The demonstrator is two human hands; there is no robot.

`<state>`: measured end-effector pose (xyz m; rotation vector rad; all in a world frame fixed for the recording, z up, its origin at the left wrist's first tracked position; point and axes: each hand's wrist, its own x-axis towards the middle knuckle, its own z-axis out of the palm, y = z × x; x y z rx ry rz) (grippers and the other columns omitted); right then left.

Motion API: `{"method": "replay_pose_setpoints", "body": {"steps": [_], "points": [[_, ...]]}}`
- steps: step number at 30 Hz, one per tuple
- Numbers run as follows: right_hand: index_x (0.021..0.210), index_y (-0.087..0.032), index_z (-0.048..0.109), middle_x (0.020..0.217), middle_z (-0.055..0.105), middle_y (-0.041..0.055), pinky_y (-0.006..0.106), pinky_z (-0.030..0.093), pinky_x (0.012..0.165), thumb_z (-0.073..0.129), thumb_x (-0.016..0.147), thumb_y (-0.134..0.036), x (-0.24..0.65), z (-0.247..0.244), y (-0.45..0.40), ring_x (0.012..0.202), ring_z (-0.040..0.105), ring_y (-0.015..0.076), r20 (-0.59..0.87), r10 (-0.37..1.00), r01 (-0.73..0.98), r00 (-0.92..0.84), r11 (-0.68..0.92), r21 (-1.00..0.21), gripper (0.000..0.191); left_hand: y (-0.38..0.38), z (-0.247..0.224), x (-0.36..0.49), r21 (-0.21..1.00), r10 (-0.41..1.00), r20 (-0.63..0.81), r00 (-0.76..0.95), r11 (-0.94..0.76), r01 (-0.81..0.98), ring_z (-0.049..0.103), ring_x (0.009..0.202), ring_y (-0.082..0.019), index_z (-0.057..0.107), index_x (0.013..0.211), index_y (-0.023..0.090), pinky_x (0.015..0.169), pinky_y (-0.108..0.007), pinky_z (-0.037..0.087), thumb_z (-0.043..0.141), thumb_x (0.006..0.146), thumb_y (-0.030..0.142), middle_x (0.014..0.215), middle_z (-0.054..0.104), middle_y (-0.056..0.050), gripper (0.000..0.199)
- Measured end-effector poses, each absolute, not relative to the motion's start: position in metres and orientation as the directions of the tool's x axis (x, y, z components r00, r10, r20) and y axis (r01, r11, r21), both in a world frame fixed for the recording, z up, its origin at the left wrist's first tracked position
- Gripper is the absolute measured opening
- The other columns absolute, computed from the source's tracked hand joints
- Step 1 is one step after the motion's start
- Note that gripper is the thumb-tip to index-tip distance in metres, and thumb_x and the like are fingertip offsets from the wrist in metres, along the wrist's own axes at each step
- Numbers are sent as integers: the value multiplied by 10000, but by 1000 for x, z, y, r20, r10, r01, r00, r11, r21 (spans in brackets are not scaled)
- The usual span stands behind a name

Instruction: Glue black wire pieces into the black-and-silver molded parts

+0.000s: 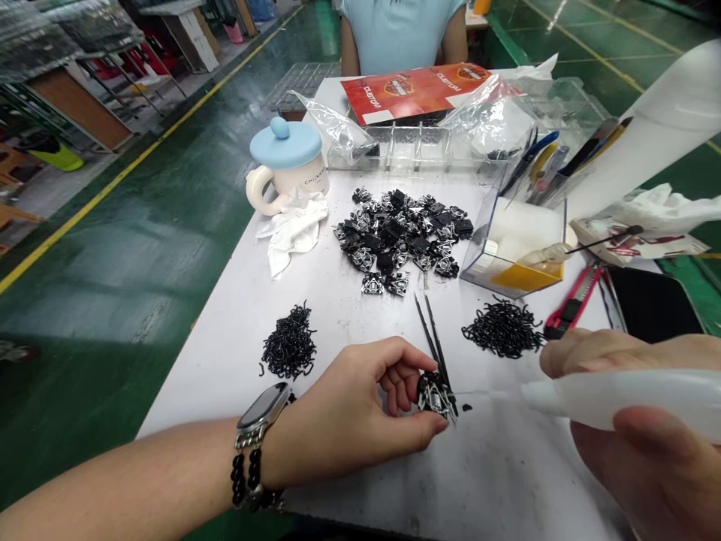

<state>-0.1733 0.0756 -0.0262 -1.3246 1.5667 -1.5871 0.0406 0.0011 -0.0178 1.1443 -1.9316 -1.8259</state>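
Observation:
Between the thumb and fingers of my left hand [360, 406] is a small black-and-silver part [435, 394], held just above the white table. My right hand [647, 451] grips a white squeeze bottle [625, 397] with a thin nozzle. The nozzle's tip points left and ends at or very near the small part; contact cannot be made out. Dark tweezers [433, 334] lie on the table just behind the held part. A tiny black piece [467, 407] lies beside it.
Farther back is a heap of similar black-and-silver parts [394, 233]. Small black curved pieces form a left pile [288, 342] and a right pile [503, 328]. Around them are a lidded mug [296, 169], tissue [296, 229], a tool box [507, 263] and a red cutter [571, 304]. A person [402, 37] sits opposite.

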Motion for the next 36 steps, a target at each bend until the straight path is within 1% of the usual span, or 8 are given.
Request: {"method": "replay_pose_setpoints", "body": {"steps": [3, 10, 20, 24, 27, 30, 32, 36], "points": [[781, -264, 634, 668, 567, 12, 380, 497, 666, 699, 696, -368, -176, -28, 77, 739, 602, 226, 270, -890, -228, -368, -195, -954, 150, 1, -19, 40, 929, -678, -319, -662, -84, -361, 490, 598, -77, 583, 978, 176, 558, -203, 444, 686, 721, 254, 669, 513, 52, 288], [737, -240, 606, 643, 562, 13, 340, 491, 623, 677, 716, -437, -172, -21, 73, 723, 606, 207, 247, -896, -318, -368, -128, -939, 211, 1, -19, 41, 929, -679, -319, -661, -86, -361, 482, 593, -66, 582, 978, 175, 548, -182, 434, 690, 721, 251, 668, 511, 57, 289], [729, -242, 594, 645, 570, 0, 332, 494, 654, 683, 714, -443, -172, -22, 74, 704, 601, 183, 255, -896, -311, -363, -142, -940, 220, 0, -18, 40, 928, -678, -320, -662, -85, -362, 489, 601, -75, 580, 979, 177, 552, -196, 436, 686, 724, 255, 673, 513, 53, 287], [761, -243, 618, 644, 561, 0, 325, 489, 656, 682, 724, -398, -174, -24, 74, 717, 602, 183, 280, -903, -309, -327, -178, -934, 172, 0, -18, 40, 929, -679, -322, -659, -92, -359, 489, 598, -76, 581, 979, 170, 553, -198, 438, 688, 721, 250, 670, 513, 52, 291], [794, -252, 639, 677, 562, 8, 352, 489, 672, 706, 705, -361, -177, -27, 75, 740, 601, 200, 264, -902, -222, -341, -196, -955, 156, 1, -18, 41, 930, -680, -323, -659, -99, -354, 489, 596, -74, 580, 976, 169, 547, -191, 435, 690, 720, 250, 670, 512, 53, 290], [795, -243, 642, 688, 563, 21, 371, 488, 622, 722, 690, -342, -182, -30, 74, 716, 595, 215, 269, -906, -117, -326, -244, -963, 166, 1, -18, 41, 928, -675, -329, -660, -102, -357, 495, 602, -78, 580, 977, 170, 544, -192, 435, 686, 724, 264, 675, 516, 50, 290], [770, -230, 635, 656, 556, 26, 371, 487, 595, 718, 694, -369, -183, -30, 73, 697, 595, 219, 293, -909, -143, -296, -261, -955, 179, 1, -18, 41, 928, -675, -329, -660, -102, -359, 496, 601, -77, 581, 975, 168, 544, -191, 435, 687, 724, 264, 673, 517, 50, 289], [749, -239, 616, 644, 544, 17, 363, 505, 656, 696, 721, -432, -178, -26, 73, 699, 600, 202, 289, -891, -251, -350, -208, -945, 211, 1, -19, 40, 930, -679, -325, -658, -103, -353, 490, 593, -74, 582, 970, 169, 537, -184, 432, 691, 720, 259, 662, 509, 54, 287]]}}
